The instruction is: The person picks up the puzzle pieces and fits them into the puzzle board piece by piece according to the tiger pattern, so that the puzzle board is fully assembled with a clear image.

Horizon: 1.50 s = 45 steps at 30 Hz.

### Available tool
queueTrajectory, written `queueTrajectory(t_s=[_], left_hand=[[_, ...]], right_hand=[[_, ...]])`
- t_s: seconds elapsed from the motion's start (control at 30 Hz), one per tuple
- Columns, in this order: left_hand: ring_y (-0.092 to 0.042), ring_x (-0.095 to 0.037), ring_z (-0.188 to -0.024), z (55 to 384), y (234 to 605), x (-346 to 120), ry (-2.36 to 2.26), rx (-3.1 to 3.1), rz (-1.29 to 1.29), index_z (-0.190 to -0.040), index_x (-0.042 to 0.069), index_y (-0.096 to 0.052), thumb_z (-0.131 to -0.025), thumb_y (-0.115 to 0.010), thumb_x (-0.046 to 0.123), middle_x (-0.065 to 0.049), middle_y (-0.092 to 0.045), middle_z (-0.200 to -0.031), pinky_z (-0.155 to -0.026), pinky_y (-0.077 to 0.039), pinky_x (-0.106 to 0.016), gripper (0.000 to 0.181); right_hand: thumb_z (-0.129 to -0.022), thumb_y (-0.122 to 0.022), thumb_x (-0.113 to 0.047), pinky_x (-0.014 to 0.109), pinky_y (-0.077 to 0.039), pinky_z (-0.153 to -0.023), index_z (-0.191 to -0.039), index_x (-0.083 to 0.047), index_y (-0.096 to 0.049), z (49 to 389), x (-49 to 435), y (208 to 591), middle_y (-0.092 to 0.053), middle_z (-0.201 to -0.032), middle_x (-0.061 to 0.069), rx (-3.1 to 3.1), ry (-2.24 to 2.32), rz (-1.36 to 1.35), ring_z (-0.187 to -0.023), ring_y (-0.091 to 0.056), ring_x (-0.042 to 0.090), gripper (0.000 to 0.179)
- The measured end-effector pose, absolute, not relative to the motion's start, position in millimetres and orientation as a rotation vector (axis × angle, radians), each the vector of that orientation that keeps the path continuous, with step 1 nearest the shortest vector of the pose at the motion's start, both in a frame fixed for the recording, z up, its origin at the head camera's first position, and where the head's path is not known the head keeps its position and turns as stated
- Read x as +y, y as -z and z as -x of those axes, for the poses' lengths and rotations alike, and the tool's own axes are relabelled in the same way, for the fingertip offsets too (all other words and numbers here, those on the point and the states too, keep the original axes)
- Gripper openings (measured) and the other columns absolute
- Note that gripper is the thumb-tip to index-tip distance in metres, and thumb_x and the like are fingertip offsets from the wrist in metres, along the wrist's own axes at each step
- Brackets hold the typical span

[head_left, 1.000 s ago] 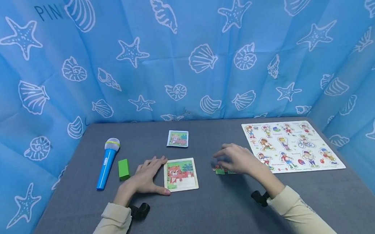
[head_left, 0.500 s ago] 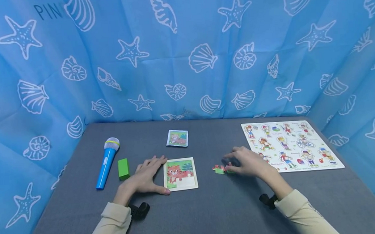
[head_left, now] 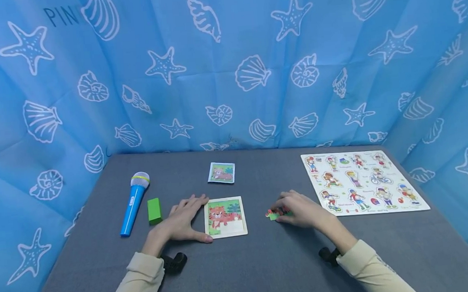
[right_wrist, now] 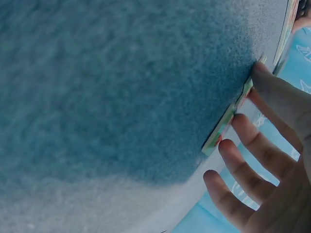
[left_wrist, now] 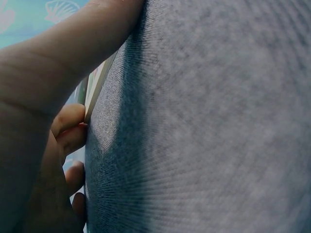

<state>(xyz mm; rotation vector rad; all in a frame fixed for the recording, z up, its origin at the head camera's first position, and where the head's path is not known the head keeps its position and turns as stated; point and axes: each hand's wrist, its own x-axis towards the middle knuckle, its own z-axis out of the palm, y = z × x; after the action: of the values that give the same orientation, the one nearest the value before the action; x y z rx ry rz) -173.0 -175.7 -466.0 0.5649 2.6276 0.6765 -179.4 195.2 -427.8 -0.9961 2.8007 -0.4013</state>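
Note:
A square wooden tiger puzzle (head_left: pixel 222 215) lies mid-table, its lower part showing bare pale backing. My left hand (head_left: pixel 184 219) rests at its left side with fingers spread; the fingertips touch the upper left corner and the thumb (head_left: pixel 203 237) lies at the lower left one. To the right, red-and-green jigsaw puzzle pieces (head_left: pixel 273 215) lie flat, partly hidden under my right hand (head_left: pixel 299 210). In the right wrist view, thumb and index finger pinch a jigsaw puzzle piece (right_wrist: pixel 248 87) at its edges, while the other fingers stretch beside another piece (right_wrist: pixel 218 133).
Behind the puzzle lies a small tiger picture card (head_left: pixel 221 172). A blue toy microphone (head_left: pixel 134 202) and a green block (head_left: pixel 154 211) lie left of my left hand. A white board with sports figures (head_left: pixel 364 181) lies at the right, close to my right forearm.
My right hand first drew back to the right, uncovering the loose pieces, then came left and down over them again. The left hand and the framed puzzle stay in place.

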Motion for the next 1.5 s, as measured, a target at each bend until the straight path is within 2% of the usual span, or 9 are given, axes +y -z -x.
queueTrajectory(t_s=[0.13, 0.3, 0.43, 0.63, 0.8, 1.0, 1.5], left_hand=[[-0.017, -0.044, -0.157, 173.2, 466.4, -175.6, -0.675, 2.627, -0.565, -0.162, 0.019, -0.028, -0.073, -0.082, 0.066, -0.012, -0.021, -0.172, -0.120, -0.021, -0.069, 0.115], [-0.016, -0.044, -0.157, 173.2, 466.5, -175.7, -0.668, 2.630, -0.564, -0.163, 0.019, -0.027, -0.073, -0.082, 0.067, -0.012, -0.021, -0.172, -0.120, -0.021, -0.069, 0.115], [-0.017, -0.045, -0.157, 173.2, 466.3, -175.8, -0.670, 2.634, -0.570, -0.162, 0.018, -0.027, -0.073, -0.082, 0.067, -0.013, -0.022, -0.172, -0.119, -0.022, -0.070, 0.116], [-0.017, -0.044, -0.157, 172.7, 466.2, -175.9, -0.668, 2.636, -0.568, -0.162, 0.018, -0.028, -0.073, -0.082, 0.067, -0.012, -0.022, -0.172, -0.119, -0.022, -0.069, 0.116], [-0.016, -0.043, -0.158, 173.1, 467.1, -176.1, -0.664, 2.636, -0.566, -0.163, 0.020, -0.028, -0.072, -0.082, 0.068, -0.010, -0.021, -0.172, -0.120, -0.022, -0.068, 0.116], [-0.016, -0.042, -0.158, 174.0, 468.6, -176.9, -0.670, 2.638, -0.568, -0.163, 0.020, -0.027, -0.072, -0.082, 0.068, -0.010, -0.020, -0.173, -0.120, -0.022, -0.067, 0.116], [-0.017, -0.042, -0.157, 173.5, 470.6, -177.5, -0.667, 2.659, -0.555, -0.162, 0.020, -0.028, -0.071, -0.082, 0.069, -0.008, -0.021, -0.172, -0.120, -0.023, -0.068, 0.116]], right_hand=[[-0.090, -0.079, -0.020, 0.027, -0.040, -0.070, -0.110, -0.012, -0.077, 179.1, 192.9, 428.6, -0.067, -0.092, -0.002, 2.788, 0.407, 1.006, -0.082, -0.049, 0.008, 0.022], [-0.089, -0.080, -0.023, 0.031, -0.045, -0.072, -0.119, -0.012, -0.075, 179.9, 189.0, 429.5, -0.068, -0.102, 0.002, 2.780, 0.368, 0.980, -0.089, -0.054, 0.013, 0.032], [-0.089, -0.080, -0.021, 0.033, -0.046, -0.073, -0.117, -0.014, -0.077, 180.7, 186.3, 428.1, -0.070, -0.106, 0.002, 2.774, 0.358, 1.021, -0.092, -0.056, 0.015, 0.029], [-0.089, -0.079, -0.020, 0.029, -0.042, -0.072, -0.111, -0.014, -0.077, 181.9, 181.6, 425.6, -0.068, -0.097, -0.001, 2.756, 0.366, 1.001, -0.086, -0.051, 0.011, 0.023], [-0.089, -0.077, -0.023, 0.027, -0.039, -0.071, -0.113, -0.013, -0.074, 182.9, 178.3, 425.6, -0.061, -0.091, -0.005, 2.715, 0.393, 0.899, -0.083, -0.048, 0.010, 0.026], [-0.088, -0.076, -0.023, 0.027, -0.040, -0.070, -0.116, -0.012, -0.073, 184.4, 176.5, 426.6, -0.061, -0.092, -0.004, 2.728, 0.395, 0.897, -0.082, -0.049, 0.009, 0.030], [-0.089, -0.077, -0.026, 0.027, -0.041, -0.067, -0.113, -0.013, -0.076, 182.5, 174.4, 431.4, -0.063, -0.092, -0.003, 2.820, 0.380, 0.949, -0.081, -0.049, 0.009, 0.027]])
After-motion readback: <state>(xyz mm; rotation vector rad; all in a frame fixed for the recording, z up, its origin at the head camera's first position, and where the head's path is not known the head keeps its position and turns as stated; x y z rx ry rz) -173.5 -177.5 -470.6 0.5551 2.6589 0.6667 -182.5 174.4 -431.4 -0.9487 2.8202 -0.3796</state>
